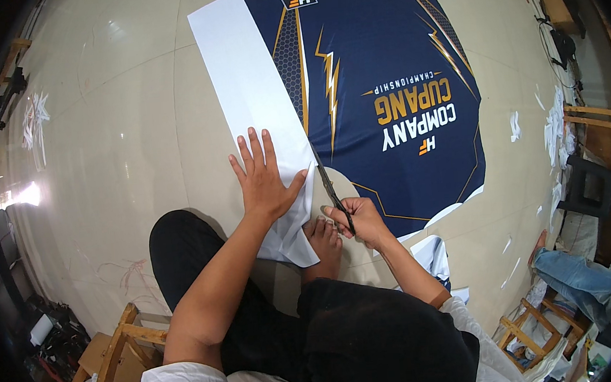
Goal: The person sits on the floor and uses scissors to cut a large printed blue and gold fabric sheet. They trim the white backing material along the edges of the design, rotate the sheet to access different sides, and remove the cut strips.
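Observation:
A navy printed fabric panel (424,52) with gold and white designs lies on the tiled floor, with a white strip (227,61) along its left side. My left hand (265,176) rests spread on the white strip, whose lower part is loose and rumpled. My right hand (358,219) grips dark scissors (327,186), their blades reaching up along the boundary between white and navy, at a notch in the panel. My bare foot (324,243) is just below them.
Cut scraps (433,256) lie right of my knees. Thin white offcuts (555,128) are scattered along the right. Wooden frames (126,327) stand at both lower sides. Another person's jeans-clad leg (571,278) extends in from the right, near a dark plastic stool (585,183).

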